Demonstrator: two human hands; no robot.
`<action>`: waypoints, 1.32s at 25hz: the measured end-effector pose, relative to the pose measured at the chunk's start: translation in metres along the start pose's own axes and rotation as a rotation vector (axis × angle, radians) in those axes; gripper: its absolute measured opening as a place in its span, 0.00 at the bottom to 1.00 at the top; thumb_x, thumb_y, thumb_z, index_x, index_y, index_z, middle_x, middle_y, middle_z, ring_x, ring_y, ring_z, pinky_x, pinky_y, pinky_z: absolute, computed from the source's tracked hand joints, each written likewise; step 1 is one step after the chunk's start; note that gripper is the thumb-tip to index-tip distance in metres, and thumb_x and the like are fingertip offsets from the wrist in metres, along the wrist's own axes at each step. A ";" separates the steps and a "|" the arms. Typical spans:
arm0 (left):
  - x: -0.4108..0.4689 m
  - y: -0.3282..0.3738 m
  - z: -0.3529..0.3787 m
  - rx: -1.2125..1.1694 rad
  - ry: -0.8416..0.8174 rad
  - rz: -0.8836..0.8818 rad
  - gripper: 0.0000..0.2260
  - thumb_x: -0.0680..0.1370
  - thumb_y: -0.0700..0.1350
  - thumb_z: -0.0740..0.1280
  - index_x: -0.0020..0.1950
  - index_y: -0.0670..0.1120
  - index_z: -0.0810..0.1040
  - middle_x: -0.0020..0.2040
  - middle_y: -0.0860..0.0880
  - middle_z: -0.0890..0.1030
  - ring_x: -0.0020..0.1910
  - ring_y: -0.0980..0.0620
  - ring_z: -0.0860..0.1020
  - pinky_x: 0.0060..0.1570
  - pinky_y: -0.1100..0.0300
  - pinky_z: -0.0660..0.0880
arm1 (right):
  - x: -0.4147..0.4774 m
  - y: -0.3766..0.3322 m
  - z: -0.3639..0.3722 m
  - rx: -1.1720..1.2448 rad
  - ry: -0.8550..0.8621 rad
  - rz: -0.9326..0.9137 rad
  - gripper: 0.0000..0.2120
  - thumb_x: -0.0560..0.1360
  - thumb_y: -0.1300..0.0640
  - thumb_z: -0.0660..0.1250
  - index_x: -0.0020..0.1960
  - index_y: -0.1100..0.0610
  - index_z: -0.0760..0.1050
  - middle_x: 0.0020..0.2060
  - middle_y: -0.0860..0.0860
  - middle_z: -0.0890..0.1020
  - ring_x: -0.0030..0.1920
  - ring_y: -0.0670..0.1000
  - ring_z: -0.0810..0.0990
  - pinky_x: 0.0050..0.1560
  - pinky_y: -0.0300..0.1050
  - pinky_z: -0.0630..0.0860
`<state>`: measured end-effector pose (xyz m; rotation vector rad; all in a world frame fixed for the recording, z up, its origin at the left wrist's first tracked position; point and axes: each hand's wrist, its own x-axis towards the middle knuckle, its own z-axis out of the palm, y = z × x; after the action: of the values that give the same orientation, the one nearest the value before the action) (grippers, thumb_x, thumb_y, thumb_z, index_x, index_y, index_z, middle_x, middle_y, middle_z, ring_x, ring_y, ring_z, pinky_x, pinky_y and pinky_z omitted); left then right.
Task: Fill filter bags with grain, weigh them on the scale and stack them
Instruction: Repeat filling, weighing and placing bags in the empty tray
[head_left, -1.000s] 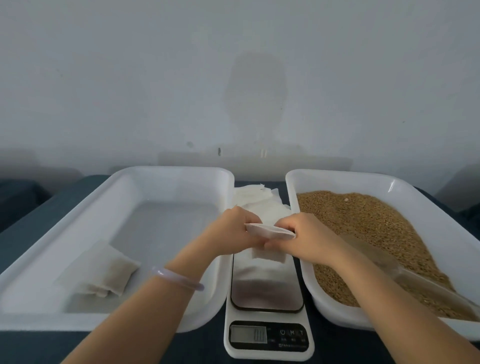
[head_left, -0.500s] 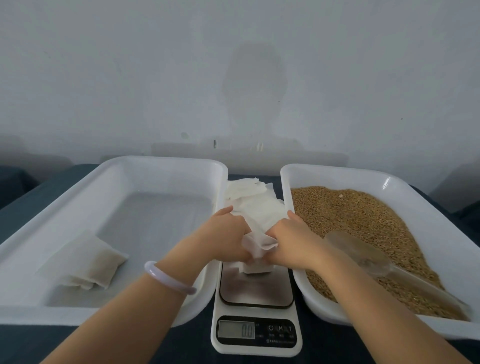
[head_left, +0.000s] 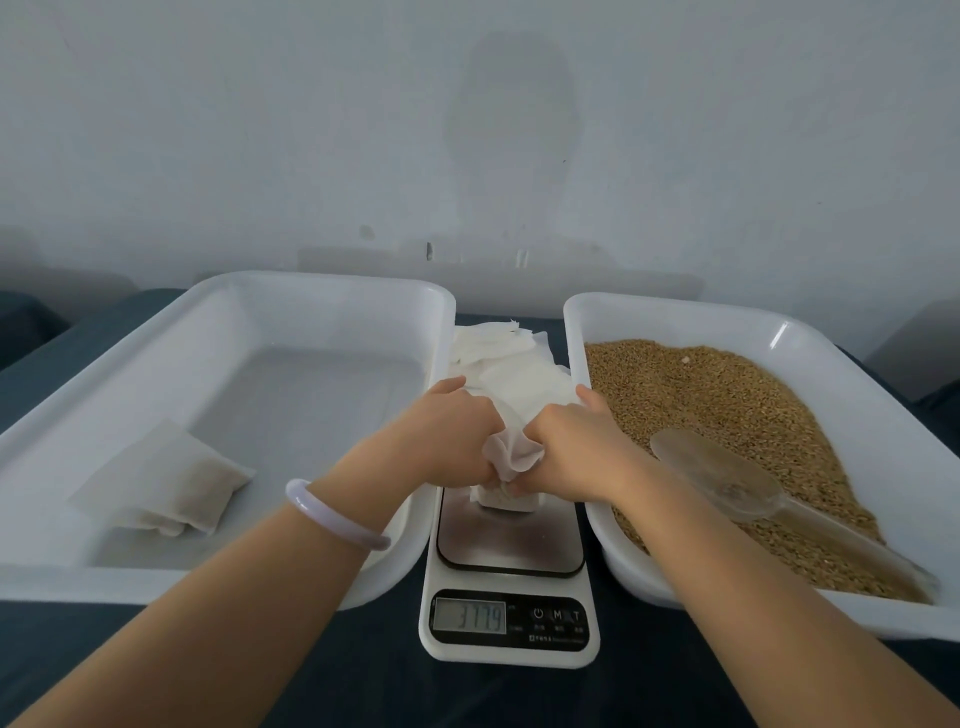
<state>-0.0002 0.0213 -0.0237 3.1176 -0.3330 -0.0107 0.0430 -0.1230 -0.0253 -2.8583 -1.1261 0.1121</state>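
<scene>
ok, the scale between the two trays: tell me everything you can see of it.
The scale is flat, white, seemingly plastic, with a shiny steel platform and a dark front panel holding a grey display and three buttons. Its digits are too soft to read. It lies on the dark table between the left tray and the grain tray. The filter bag, held by the left hand and right hand, rests its lower end on the platform.

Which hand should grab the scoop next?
Right: the right hand sits next to the grain tray where the scoop lies; the left hand, across the filter bag, can steady it.
</scene>
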 end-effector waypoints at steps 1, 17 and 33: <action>0.001 0.001 0.000 0.011 -0.013 0.004 0.15 0.73 0.52 0.66 0.30 0.50 0.67 0.29 0.55 0.68 0.41 0.51 0.74 0.71 0.58 0.51 | 0.001 -0.001 0.000 -0.004 0.002 0.001 0.18 0.70 0.42 0.66 0.28 0.50 0.67 0.26 0.44 0.70 0.38 0.49 0.72 0.69 0.51 0.47; -0.012 0.001 -0.006 -0.301 0.182 0.035 0.16 0.64 0.53 0.57 0.43 0.45 0.73 0.33 0.54 0.71 0.46 0.46 0.73 0.43 0.62 0.60 | -0.015 0.005 -0.014 0.601 0.062 0.011 0.26 0.64 0.50 0.76 0.60 0.47 0.73 0.45 0.38 0.79 0.53 0.37 0.74 0.70 0.45 0.54; -0.013 0.003 -0.007 -0.390 0.147 -0.026 0.19 0.63 0.53 0.58 0.45 0.43 0.77 0.38 0.49 0.77 0.45 0.45 0.76 0.41 0.58 0.67 | -0.019 0.002 -0.015 0.558 0.059 0.026 0.24 0.66 0.51 0.75 0.59 0.46 0.73 0.41 0.33 0.73 0.42 0.23 0.64 0.61 0.37 0.52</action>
<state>-0.0136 0.0215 -0.0161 2.7172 -0.2522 0.1362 0.0316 -0.1382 -0.0098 -2.3625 -0.8737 0.2903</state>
